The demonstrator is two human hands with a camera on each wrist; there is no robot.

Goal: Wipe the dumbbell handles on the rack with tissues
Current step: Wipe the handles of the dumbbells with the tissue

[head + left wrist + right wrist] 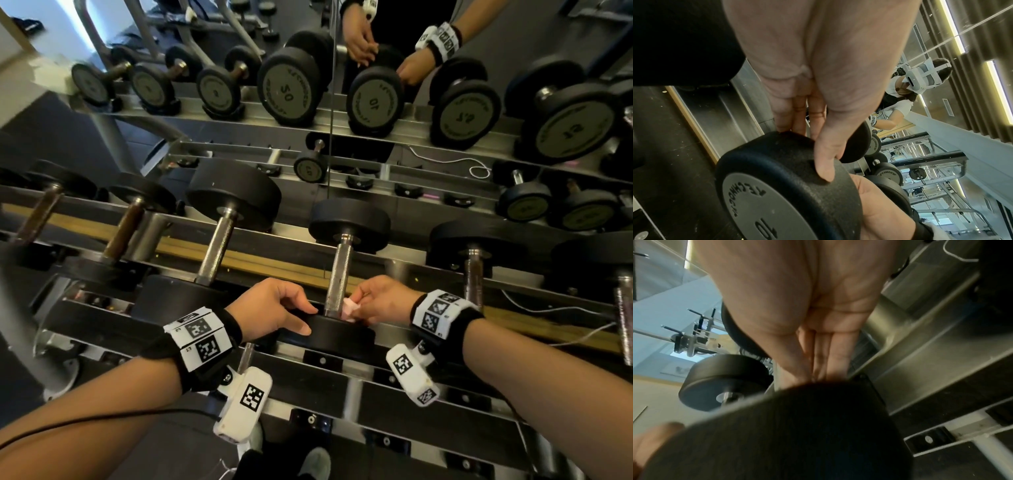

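Note:
The dumbbell marked 10 [342,334] lies on the rack's top tier [239,257], its knurled steel handle [339,270] pointing away from me. My left hand [310,318] grips its near black head [777,186], thumb [824,170] on the rim and fingers over the inner face. My right hand [359,303] pinches a small pinkish-white tissue [350,305] against the right side of the handle's near end. In the right wrist view the right hand [818,353] reaches past the dark dumbbell head [797,426], which hides the tissue.
More dumbbells lie side by side on the same tier, such as the ones at left [219,246] and right [474,274]. A mirror [330,102] behind the rack repeats them. A white cable [555,310] trails at the right. The lower tier's saddles [342,394] sit below my wrists.

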